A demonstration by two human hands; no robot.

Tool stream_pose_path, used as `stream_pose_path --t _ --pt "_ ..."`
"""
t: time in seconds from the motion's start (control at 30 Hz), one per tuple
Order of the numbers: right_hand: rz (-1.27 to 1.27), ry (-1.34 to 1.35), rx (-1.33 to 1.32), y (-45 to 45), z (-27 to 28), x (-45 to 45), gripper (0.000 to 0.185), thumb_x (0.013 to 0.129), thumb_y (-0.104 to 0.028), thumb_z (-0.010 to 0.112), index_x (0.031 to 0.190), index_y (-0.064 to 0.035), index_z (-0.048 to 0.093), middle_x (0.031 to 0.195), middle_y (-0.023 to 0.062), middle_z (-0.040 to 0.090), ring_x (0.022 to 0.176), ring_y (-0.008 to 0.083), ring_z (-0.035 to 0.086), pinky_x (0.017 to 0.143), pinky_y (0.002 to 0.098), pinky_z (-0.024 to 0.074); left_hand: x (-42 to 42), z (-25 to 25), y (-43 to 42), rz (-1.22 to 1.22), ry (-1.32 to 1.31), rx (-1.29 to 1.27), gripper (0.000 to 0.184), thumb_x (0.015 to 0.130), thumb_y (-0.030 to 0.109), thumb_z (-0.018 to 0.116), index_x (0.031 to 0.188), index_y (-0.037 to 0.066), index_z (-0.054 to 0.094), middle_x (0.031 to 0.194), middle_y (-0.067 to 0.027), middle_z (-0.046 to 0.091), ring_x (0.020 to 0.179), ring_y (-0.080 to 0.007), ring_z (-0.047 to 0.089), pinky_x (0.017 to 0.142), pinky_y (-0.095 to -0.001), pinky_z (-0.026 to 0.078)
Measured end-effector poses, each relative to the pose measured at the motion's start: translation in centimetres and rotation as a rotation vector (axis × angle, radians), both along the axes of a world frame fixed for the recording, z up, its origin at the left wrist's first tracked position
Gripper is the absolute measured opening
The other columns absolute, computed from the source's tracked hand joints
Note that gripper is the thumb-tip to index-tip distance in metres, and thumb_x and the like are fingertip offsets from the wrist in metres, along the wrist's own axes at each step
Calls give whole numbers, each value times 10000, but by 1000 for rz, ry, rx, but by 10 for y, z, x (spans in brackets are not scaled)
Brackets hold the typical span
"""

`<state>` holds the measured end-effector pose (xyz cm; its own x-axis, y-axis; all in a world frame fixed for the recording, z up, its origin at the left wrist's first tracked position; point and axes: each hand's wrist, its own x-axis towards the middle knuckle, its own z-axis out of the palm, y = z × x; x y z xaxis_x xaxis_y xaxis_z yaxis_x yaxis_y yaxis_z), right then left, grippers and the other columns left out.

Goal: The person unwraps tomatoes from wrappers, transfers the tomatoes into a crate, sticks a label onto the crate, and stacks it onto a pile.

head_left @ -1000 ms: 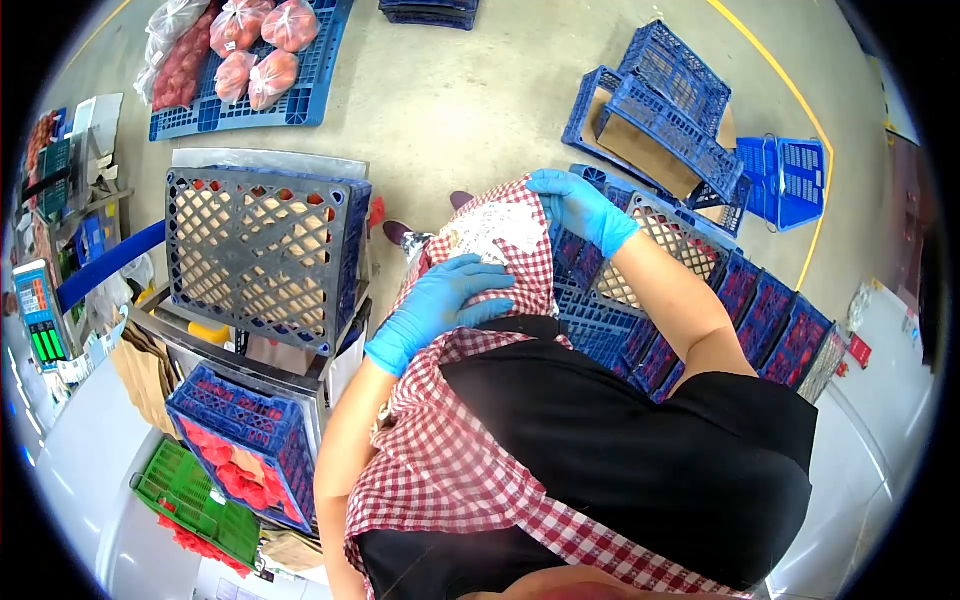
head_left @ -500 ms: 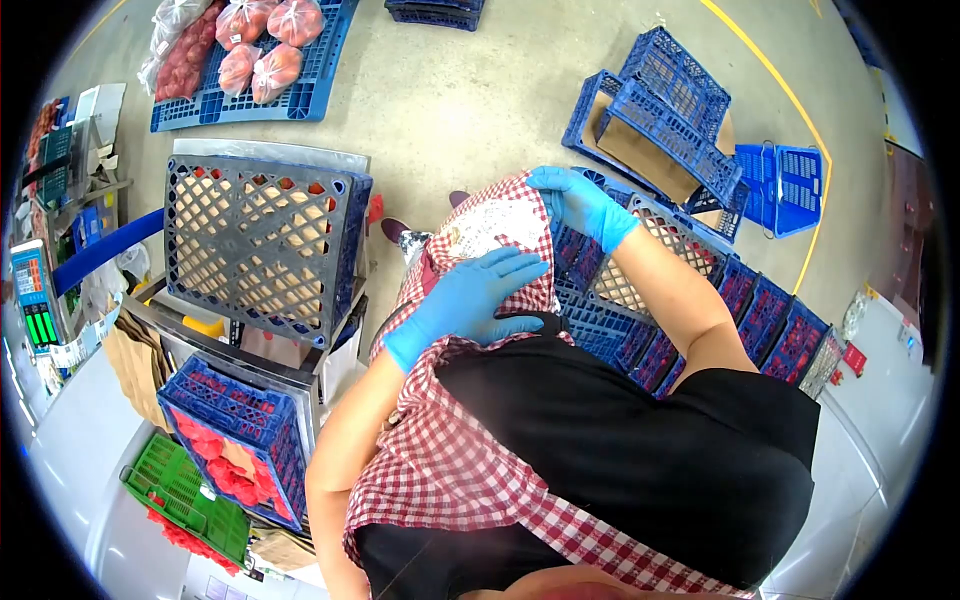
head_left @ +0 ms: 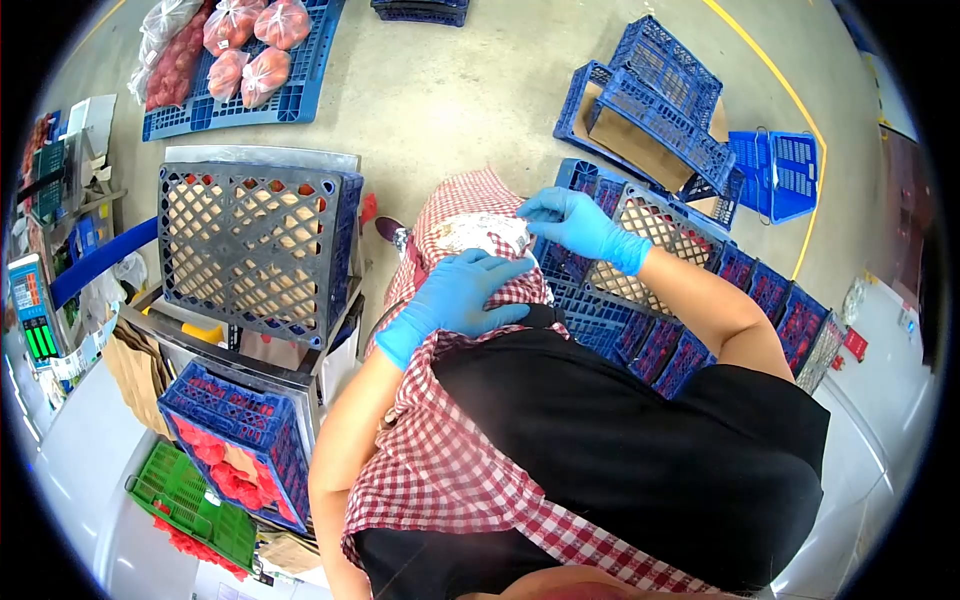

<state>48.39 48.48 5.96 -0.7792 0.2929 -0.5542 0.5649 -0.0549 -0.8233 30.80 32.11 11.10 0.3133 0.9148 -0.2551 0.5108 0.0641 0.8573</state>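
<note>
I wear a red-and-white checked apron [head_left: 478,193] with a white printed patch [head_left: 470,233] on its front, over a black top. My left hand [head_left: 462,296], in a blue glove, lies on the apron just below the patch, fingers stretched out. Also gloved in blue, my right hand [head_left: 580,228] has its fingers bent into a pinch at the patch's right edge, apparently on the apron cloth. The fingertips partly hide what is between them.
A dark lattice crate [head_left: 245,250] stands on a metal cart at left, above a blue crate [head_left: 235,440] with red contents. Blue crates [head_left: 660,100] are stacked at right. Bagged produce [head_left: 265,75] lies on a blue pallet [head_left: 300,100]. A scale [head_left: 35,310] is far left.
My right hand has come down toward my body, and the apron's pulled-up side has dropped with it. My left hand stays flat on the cloth. The view has shifted slightly.
</note>
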Motion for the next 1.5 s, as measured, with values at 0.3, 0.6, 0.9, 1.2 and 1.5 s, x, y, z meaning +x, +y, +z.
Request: stream_pose_path --t 0.3,0.6,0.9,1.2,1.5 --pt "-378 -332 -482 -20 -18 -14 622 842 -335 628 1336 -35 401 1108 160 565 995 237 567 850 348 474 -3 8 -4 67 11 9 404 807 348 656 1107 79 624 1091 -142 591 1022 -321 543 898 -403 414" --pt "-440 -273 -837 -24 -22 13 536 855 -338 610 1235 19 483 1169 135 553 1063 238 546 948 358 409 -3 9 -2 97 7 32 348 811 299 655 1070 67 638 1038 -143 606 968 -313 565 865 -391 433" --pt "-527 4 -973 -9 5 8 355 885 -109 545 1194 60 500 1190 128 563 1064 195 556 956 320 421 -4 12 17 431 163 111 255 816 190 643 1050 90 647 958 -123 622 901 -275 579 787 -352 461" --pt "-526 29 -961 -12 25 6 455 820 25 560 1259 69 450 1212 140 546 1109 196 533 992 321 403 5 -7 37 272 266 281 233 798 218 652 1004 109 655 941 -73 618 850 -244 578 739 -362 472" --pt "-523 -86 -782 -13 26 4 407 803 0 571 1209 12 535 1151 92 582 1032 160 547 914 299 421 5 -9 44 -101 723 462 280 787 214 606 1041 98 599 906 -27 553 863 -175 550 729 -309 445"
